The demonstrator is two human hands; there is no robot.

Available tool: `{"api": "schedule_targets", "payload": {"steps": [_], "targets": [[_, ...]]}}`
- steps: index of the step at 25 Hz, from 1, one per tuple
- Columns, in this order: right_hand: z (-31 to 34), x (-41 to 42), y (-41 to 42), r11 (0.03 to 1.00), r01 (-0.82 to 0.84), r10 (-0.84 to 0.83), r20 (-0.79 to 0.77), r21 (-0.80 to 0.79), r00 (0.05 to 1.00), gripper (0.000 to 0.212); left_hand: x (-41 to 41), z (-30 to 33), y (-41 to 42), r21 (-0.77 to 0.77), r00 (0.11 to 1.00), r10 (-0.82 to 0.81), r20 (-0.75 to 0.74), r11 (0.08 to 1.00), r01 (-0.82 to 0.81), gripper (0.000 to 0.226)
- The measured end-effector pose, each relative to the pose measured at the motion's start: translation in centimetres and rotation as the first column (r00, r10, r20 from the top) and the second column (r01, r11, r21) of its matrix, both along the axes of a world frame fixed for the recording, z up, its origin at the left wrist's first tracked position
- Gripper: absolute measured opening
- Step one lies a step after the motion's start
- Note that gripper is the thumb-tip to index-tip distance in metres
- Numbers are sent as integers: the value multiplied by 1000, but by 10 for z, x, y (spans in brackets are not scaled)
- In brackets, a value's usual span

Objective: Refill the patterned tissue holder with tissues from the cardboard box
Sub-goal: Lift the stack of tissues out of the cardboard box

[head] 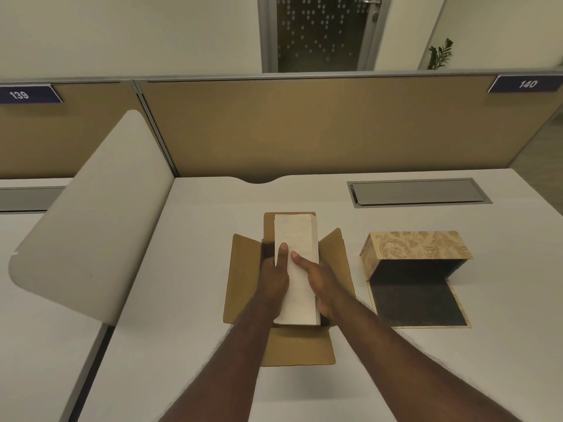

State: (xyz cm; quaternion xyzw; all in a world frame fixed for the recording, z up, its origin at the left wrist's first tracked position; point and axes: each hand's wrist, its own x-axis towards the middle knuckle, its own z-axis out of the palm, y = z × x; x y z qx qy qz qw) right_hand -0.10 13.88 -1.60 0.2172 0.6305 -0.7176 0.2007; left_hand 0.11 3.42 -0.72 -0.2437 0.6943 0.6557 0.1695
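Gripping tissues (297,269), both hands, mid-box (243,278).

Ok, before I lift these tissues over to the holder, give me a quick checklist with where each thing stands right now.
1. Both hands on the stack: ok. The left hand and right hand grip the tissue stack from either side, thumbs on top.
2. Box flaps out of the way: ok. The cardboard box has its flaps folded outward.
3. Holder open: ok. The patterned tissue holder lies with its dark flap folded down towards you.
4. Holder interior empty: cannot tell, it is too dark inside.
5. Path between box and holder: ok, only bare desk there.
6. Stack squared: ok, the visible edges look aligned.
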Motion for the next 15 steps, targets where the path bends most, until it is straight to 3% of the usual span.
{"api": "schedule_targets", "payload": {"steps": [6, 10, 15], "targets": [[20, 2, 22, 998, -20, 14, -93, -64, 996, 54, 0, 24, -1, -2, 993, -104, -62, 995, 104, 73], [35, -1, 42, 993, -74, 61, -140, -91, 988, 56, -5, 41, 0, -29, 972, -213, -104, 977, 211, 56], [47, -2, 64, 991, -43, 19, -186, -125, 982, 65, -5, 61, 16, -166, 944, -294, -152, 949, 269, 69]]}}
